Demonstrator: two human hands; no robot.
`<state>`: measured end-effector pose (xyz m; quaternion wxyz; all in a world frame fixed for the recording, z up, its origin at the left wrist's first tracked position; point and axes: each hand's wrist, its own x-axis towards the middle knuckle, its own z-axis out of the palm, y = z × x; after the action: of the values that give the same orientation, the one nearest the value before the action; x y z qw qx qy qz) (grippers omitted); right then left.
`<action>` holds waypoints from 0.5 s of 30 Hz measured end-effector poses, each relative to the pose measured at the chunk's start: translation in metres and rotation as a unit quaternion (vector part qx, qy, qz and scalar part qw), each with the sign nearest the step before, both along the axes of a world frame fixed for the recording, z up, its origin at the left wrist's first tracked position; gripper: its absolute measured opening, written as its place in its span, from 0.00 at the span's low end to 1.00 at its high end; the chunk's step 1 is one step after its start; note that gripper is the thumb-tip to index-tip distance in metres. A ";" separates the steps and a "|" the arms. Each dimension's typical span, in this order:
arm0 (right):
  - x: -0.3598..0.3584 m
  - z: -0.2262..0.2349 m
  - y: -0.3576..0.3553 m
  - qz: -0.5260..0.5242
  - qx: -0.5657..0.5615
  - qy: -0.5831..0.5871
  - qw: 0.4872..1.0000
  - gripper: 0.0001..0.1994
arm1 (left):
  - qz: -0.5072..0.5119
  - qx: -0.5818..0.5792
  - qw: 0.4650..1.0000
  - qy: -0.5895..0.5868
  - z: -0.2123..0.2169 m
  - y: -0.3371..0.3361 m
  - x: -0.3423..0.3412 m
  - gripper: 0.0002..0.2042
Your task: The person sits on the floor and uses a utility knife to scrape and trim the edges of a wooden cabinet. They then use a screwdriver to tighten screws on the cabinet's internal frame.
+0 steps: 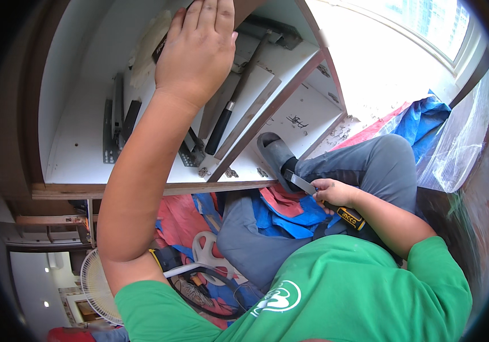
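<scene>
My left hand (196,48) reaches up across the open white cabinet (76,145), its fingers straight and side by side, lying flat near the brown upper edge. A dark item partly shows beside the palm; what lies beneath the hand is hidden. Lower right, my right hand (334,194) is wrapped round a chisel (301,183), with a flat metal blade and a yellow and black handle. The blade points up and left, close to my slippered foot (278,157). Inside the cabinet, a long tool with a black handle (220,131) leans at a slant.
Metal drawer slides (109,131) and loose boards lie in the cabinet. Screws and small hardware (338,134) are scattered to the right. Blue and red tarp (296,219) covers the floor under my legs. A fan (97,285) stands lower left, near cables (199,293). Plastic sheeting (455,148) hangs right.
</scene>
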<state>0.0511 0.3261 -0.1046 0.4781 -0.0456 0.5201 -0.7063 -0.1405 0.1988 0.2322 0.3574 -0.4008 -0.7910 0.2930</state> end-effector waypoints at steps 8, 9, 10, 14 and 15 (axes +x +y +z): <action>-0.001 -0.011 0.004 0.005 0.040 -0.013 0.999 0.13 | 0.015 0.048 0.998 0.025 -0.013 0.058 -0.026 0.27; -0.001 -0.012 0.004 0.003 0.039 -0.008 0.999 0.12 | 0.035 0.070 0.997 0.015 -0.016 0.064 -0.027 0.27; -0.001 -0.012 0.004 0.004 0.044 -0.008 0.999 0.12 | 0.055 0.092 0.994 0.005 -0.018 0.069 -0.028 0.27; -0.001 -0.016 0.004 0.000 0.068 -0.018 0.997 0.11 | 0.030 0.119 0.992 0.031 -0.024 0.079 -0.027 0.26; -0.001 -0.017 0.004 -0.005 0.068 -0.013 0.998 0.11 | 0.014 0.115 0.992 0.044 -0.024 0.077 -0.027 0.26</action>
<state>0.0504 0.3299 -0.1214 0.4834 -0.0016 0.5608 -0.6722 -0.1672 0.2763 0.2079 0.4317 -0.3327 -0.8085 0.2221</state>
